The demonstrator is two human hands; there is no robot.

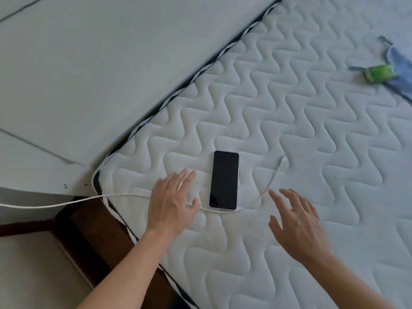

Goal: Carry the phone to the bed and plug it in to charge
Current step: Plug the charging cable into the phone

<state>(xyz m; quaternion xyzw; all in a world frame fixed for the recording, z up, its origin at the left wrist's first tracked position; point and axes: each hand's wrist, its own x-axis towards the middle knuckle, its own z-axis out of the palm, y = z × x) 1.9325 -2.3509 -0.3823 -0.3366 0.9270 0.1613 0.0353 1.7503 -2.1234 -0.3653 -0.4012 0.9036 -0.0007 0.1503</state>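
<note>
A black phone (pixel 224 179) lies screen up on the white quilted mattress (pixel 289 121), near its corner. A white charging cable (pixel 66 202) runs in from the left, passes under the phone's near end and curls up to its free plug (pixel 282 159) to the right of the phone. The plug is not in the phone. My left hand (pixel 171 201) hovers flat just left of the phone, over the cable, fingers spread and holding nothing. My right hand (pixel 296 221) is to the right of the phone, fingers spread, empty, slightly blurred.
A green packet (pixel 379 74) and a blue cloth (pixel 401 70) lie at the far right of the mattress. A pale wall (pixel 100 63) borders the mattress on the left. A dark wooden bed frame (pixel 93 233) shows below the mattress corner.
</note>
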